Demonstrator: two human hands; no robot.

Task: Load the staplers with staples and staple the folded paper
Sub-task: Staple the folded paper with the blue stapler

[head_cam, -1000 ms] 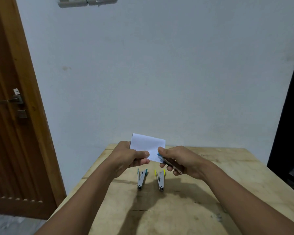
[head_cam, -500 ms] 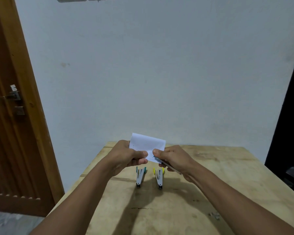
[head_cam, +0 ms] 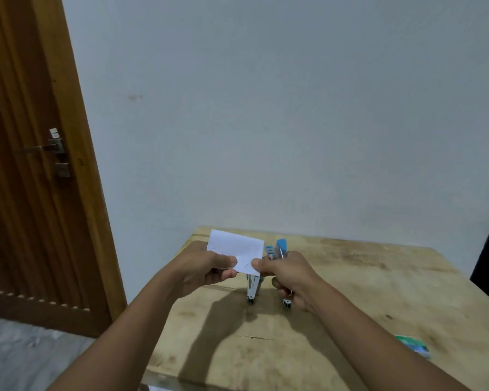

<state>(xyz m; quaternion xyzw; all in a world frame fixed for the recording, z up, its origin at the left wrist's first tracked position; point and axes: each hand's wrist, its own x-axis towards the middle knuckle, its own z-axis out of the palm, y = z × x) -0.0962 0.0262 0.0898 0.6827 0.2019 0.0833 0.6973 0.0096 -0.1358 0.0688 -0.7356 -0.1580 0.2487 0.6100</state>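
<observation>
Your left hand (head_cam: 206, 268) holds the folded paper (head_cam: 235, 249) up above the table (head_cam: 378, 280) at its left lower edge: thumb on the face toward you, the other fingers curled under and behind it. The sheet is white, held nearly flat to the camera, its top edge tilted down toward the right. Your right hand (head_cam: 292, 277) is closed round the blue stapler (head_cam: 278, 248), fingers wrapped about its body; the blue end stands out above the knuckles, just beside the paper's right edge. Your right thumb tip meets the paper's lower right corner. Whether the stapler's mouth has the paper in it cannot be told. On the table under your hands lies a teal stapler (head_cam: 251, 287), lengthwise toward you, its far end hidden by the paper. Just right of it lies a third stapler (head_cam: 286, 303), mostly covered by your right hand, with only the near metal end showing. A small green-and-blue box (head_cam: 412, 345) sits well apart at the right near side of the table; its print is too blurred to read. Noted around the work: a plain pale wall (head_cam: 266, 108) behind the table, and a wooden door (head_cam: 26, 221) at left with a metal handle (head_cam: 40, 149).
</observation>
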